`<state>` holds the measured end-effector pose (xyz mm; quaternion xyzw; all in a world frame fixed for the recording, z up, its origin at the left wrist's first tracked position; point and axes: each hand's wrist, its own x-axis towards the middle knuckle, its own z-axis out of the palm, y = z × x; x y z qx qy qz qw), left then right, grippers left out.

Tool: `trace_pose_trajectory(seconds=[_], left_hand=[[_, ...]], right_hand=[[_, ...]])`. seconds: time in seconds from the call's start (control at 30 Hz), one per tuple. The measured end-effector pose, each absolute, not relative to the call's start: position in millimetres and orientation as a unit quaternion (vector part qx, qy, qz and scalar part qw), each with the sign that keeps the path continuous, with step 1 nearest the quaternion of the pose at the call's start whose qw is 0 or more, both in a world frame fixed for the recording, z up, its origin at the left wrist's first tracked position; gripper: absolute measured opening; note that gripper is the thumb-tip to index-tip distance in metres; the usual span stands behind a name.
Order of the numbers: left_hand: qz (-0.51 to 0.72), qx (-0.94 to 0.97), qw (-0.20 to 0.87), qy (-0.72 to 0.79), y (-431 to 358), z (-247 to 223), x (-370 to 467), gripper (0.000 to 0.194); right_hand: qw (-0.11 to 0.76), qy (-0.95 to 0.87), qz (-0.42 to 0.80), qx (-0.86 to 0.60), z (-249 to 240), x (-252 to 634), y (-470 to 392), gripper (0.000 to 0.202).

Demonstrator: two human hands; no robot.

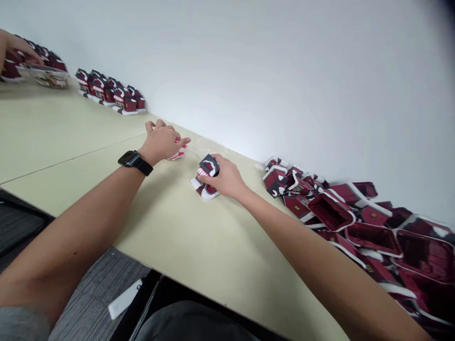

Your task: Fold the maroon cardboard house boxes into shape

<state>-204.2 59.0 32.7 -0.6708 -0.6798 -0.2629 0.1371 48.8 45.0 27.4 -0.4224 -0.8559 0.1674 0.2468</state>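
My right hand is closed around a small model house with a dark roof, white snow trim and a red-and-white striped awning. The house is held tilted, at or just above the table. To its left, my left hand hovers with bent fingers apart and the thumb stretched out to the right. Red-and-white striped pieces lie beneath it, partly hidden by the hand. A tiny red spot shows between thumb and fingers; I cannot make out what it is. A clear round dish or lid rests behind the house, near the wall.
Many dark red model houses are heaped along the right, several with hollow undersides showing. Upright finished-looking houses stand in a group at the back left. Another person's hand is over a clear bowl. A white phone-like object is below the table edge.
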Motion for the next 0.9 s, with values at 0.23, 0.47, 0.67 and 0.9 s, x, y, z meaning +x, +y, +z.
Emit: trace_pose_trajectory(seconds=[0.23,0.47,0.67,0.9], left_hand=[[-0.255,-0.669,0.146,-0.683,54.7,33.9,-196.1,0.058],[-0.272,-0.668,0.111,-0.684,51.2,37.0,-183.1,0.063],[-0.279,-0.686,0.098,-0.665,49.0,38.6,-170.0,0.069],[-0.264,-0.687,0.073,-0.673,49.4,37.3,-169.7,0.071]], right_hand=[[0.262,-0.817,0.135,-0.495,29.1,98.2,97.4,0.068],[0.221,-0.829,0.211,-0.468,68.2,166.3,51.6,0.080],[0.110,-0.876,0.196,-0.427,67.2,217.1,-4.4,0.067],[0.066,-0.871,0.225,-0.432,60.9,224.0,-3.2,0.064]])
